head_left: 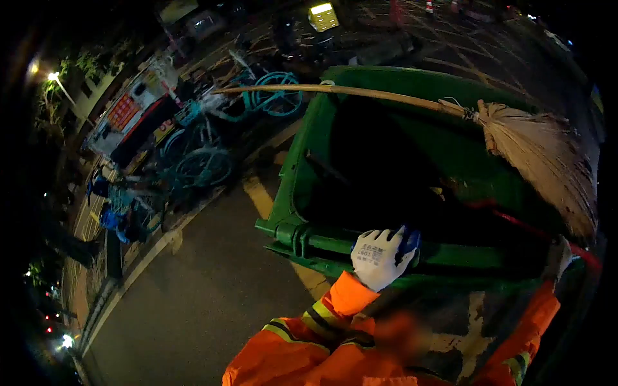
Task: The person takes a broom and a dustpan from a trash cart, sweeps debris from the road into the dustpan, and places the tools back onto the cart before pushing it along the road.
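My left hand (pixel 380 259), in a white glove with printed marks, has its fingers wrapped over the near rim handle of a large green bin (pixel 302 154). Blue shows beside its fingers. At the bin's near right side, my right hand (pixel 559 259), also gloved, is dim and appears closed; what it grips cannot be made out. A red strip (pixel 531 226) runs close by it. Across the bin's far part lies a long wooden-handled broom (pixel 380 94) with a wide tan head at the right. The bin's inside is mostly dark.
Parked teal bicycles (pixel 205 166) stand left of the bin, near a curb (pixel 145 267). Yellow markings (pixel 259 196) cross the dark pavement (pixel 193 302). A lit yellow box (pixel 323 17) and a traffic cone (pixel 429 6) are farther back.
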A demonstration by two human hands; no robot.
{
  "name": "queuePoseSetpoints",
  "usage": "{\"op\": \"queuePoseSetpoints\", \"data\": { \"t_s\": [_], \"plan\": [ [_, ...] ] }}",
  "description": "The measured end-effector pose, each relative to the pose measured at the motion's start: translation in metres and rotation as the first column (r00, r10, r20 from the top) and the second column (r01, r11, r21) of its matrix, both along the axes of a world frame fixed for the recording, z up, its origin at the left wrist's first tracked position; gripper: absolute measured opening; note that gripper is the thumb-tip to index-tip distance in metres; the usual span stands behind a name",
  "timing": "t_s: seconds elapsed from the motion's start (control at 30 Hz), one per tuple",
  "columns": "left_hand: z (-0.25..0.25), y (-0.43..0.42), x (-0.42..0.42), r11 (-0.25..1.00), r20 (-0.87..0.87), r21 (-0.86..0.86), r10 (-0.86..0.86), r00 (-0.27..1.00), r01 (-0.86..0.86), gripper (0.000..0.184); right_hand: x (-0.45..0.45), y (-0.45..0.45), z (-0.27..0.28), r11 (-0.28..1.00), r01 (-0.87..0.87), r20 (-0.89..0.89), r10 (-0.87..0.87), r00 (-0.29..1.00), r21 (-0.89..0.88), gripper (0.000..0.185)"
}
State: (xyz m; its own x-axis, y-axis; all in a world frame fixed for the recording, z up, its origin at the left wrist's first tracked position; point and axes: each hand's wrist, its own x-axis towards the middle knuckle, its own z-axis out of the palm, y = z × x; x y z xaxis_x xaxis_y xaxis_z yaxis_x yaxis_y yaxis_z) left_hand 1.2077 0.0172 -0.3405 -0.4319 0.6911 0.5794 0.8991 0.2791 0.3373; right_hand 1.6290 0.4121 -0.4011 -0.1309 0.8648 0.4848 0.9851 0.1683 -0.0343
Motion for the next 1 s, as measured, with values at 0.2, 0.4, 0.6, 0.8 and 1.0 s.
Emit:
{"op": "queuePoseSetpoints", "data": {
  "t_s": [0.2, 0.4, 0.6, 0.8, 1.0],
  "plan": [
    [-0.008, 0.001, -0.008, 0.999, -0.053, 0.012, 0.03, 0.998, -0.029, 0.036, -0.015, -0.007, -0.005, 0.995, 0.079, 0.05, -0.076, 0.996, -0.061, 0.032],
    [-0.015, 0.006, -0.01, 1.0, -0.053, 0.015, 0.016, 0.998, -0.016, 0.036, -0.039, -0.036, 0.012, 0.994, 0.104, -0.056, -0.105, 0.993, -0.021, 0.025],
    [-0.033, 0.032, -0.036, 0.999, -0.055, 0.053, 0.008, 0.998, -0.005, 0.036, -0.056, -0.046, 0.01, 0.986, 0.139, -0.022, -0.138, 0.99, 0.093, 0.021],
    [-0.048, 0.076, -0.075, 0.992, -0.155, 0.1, -0.058, 0.986, 0.074, 0.035, -0.082, -0.024, 0.009, 0.983, 0.173, -0.069, -0.169, 0.983, 0.061, 0.02],
    [-0.034, 0.108, -0.076, 0.999, -0.061, -0.009, -0.044, 0.997, 0.044, 0.033, -0.085, 0.007, 0.005, 0.974, 0.227, -0.076, -0.226, 0.971, 0.005, 0.021]
  ]
}}
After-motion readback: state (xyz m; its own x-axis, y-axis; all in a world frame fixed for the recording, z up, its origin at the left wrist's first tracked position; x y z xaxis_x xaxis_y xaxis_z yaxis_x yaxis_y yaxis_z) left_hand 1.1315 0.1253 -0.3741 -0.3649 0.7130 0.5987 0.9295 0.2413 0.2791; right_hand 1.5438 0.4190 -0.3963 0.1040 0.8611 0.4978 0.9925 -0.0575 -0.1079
